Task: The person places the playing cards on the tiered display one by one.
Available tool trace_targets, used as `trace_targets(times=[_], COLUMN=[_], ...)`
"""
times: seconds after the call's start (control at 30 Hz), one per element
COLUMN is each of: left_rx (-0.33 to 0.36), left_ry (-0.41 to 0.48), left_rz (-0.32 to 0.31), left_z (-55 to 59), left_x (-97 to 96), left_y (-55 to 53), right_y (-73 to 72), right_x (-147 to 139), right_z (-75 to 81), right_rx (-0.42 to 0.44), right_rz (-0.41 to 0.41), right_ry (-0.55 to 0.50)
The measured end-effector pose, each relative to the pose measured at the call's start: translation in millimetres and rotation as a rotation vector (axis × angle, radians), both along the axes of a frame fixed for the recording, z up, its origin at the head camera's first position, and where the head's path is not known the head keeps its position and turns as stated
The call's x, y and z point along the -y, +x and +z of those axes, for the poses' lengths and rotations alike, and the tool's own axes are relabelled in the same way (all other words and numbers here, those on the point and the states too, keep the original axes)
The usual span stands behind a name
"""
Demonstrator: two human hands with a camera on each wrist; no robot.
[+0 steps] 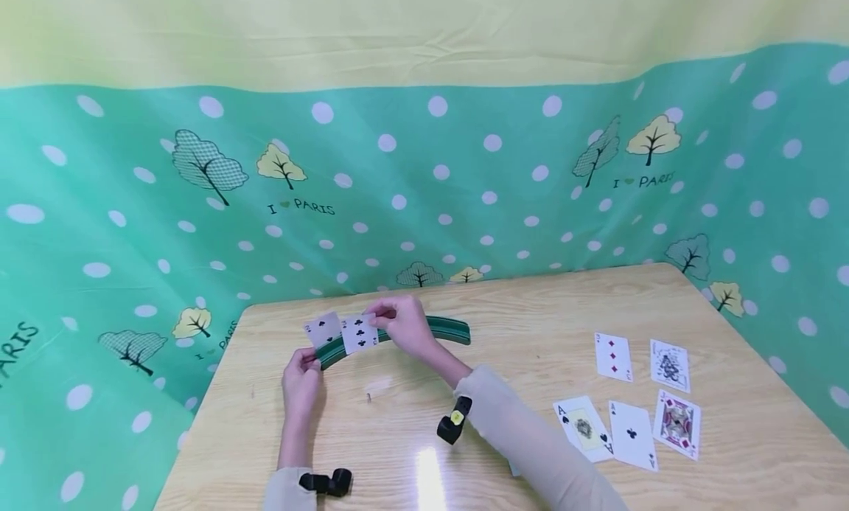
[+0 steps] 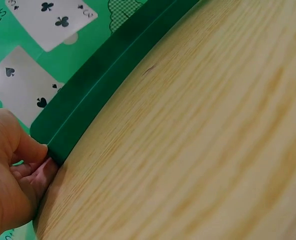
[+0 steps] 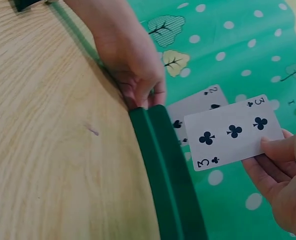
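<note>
A curved green card holder stands on the table. My left hand pinches its left end between thumb and fingers, as the left wrist view also shows. Slotted upright in the holder near that end is the two of spades. My right hand holds the three of clubs by one edge, thumb on its face. In the right wrist view the three of clubs partly covers the two of spades. A gap shows between it and the holder in the left wrist view.
Face up at the table's right lie the three of diamonds, a joker, the ace of spades, the ace of clubs and the jack of diamonds. A green dotted curtain hangs behind the table.
</note>
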State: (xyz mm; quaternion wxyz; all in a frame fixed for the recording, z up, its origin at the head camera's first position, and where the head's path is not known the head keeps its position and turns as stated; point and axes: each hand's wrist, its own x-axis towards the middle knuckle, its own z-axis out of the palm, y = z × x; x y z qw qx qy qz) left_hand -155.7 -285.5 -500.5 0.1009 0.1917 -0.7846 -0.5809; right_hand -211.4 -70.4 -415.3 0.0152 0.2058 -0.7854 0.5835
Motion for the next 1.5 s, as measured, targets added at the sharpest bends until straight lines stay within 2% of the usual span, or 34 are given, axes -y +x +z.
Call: trace_targets(times=[0.13,0.3,0.63,1.0,1.5], left_rx=[-0.003,-0.003,-0.004,0.009,-0.024], left_ry=[-0.019,-0.011,-0.007,0.000,-0.002], left_rz=[0.008,0.004,0.004,0.014,0.028], left_z=[-1.9,-2.3,-1.8,-1.1,-4.1], left_x=[-1.8,-2.9,0.1,1.5,-0.1], left_y=[-2.1,-3.2,-2.5,-0.4,-2.0], right_y=[0.4,-0.3,-5.0,-7.9,-9.8], right_x=[1.9,4.5,15.4,29.8,35.9], right_z=[-8.0,-13.7,-12.1,-14.1,-24.3], right_rx=[0.022,0.007,0.023,0.018,0.031], right_rz=[-0.008,-0.002,-0.002,0.018,0.011], right_ry=[-0.011,-0.012,-0.034,0.014,0.021])
